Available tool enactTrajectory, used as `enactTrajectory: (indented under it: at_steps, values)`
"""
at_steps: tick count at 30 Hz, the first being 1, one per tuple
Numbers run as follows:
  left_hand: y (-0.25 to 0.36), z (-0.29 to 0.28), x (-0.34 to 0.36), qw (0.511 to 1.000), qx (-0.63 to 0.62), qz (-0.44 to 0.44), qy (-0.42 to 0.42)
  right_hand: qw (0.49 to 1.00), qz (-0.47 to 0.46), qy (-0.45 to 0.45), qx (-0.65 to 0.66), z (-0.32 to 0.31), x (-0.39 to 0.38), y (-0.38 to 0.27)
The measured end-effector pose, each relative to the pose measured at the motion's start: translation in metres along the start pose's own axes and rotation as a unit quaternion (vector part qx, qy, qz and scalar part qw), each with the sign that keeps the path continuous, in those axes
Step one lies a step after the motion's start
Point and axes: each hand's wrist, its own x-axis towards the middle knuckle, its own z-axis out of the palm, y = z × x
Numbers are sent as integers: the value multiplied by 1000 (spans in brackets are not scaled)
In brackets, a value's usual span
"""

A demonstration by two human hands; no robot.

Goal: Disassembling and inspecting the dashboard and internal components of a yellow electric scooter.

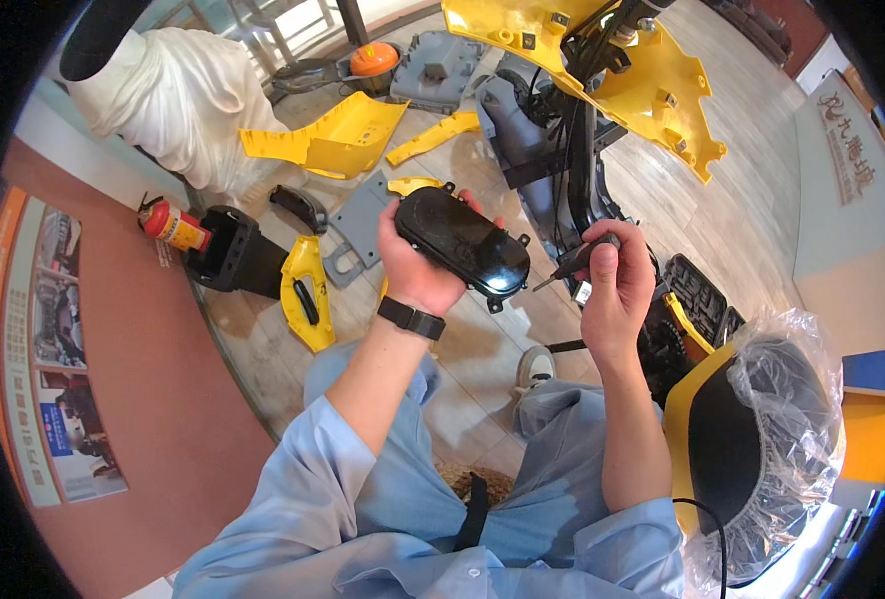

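Over the floor in front of me, my left hand (423, 272) grips a glossy black oval scooter instrument display (462, 240) with small mounting tabs around its rim. The palm lies under its near left side and fingertips show past its far edge. To the right of it, my right hand (618, 295) is closed around the dark handle of a screwdriver (588, 258). Its thin shaft points left toward the display's right end, with a gap between them. Beyond the right hand stands a partly stripped scooter frame (584, 170) with exposed cables.
Yellow body panels (328, 138) lie on the floor ahead. A grey plate (361, 225), a black box-like part (248, 252) and a red fire extinguisher (178, 227) are at left. At right are an opened black tool case (694, 290) and a plastic-wrapped seat (762, 429).
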Motion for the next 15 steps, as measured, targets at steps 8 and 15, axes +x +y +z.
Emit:
enactTrajectory:
  at_steps: [8, 15]
  values:
    - [0, -1, 0, 1000, 3, -5, 9, 1000, -10, 6, 14, 6, -1, -2]
    - [-2, 0, -1, 1000, -5, -8, 9, 1000, -7, 9, 10, 5, -1, 0]
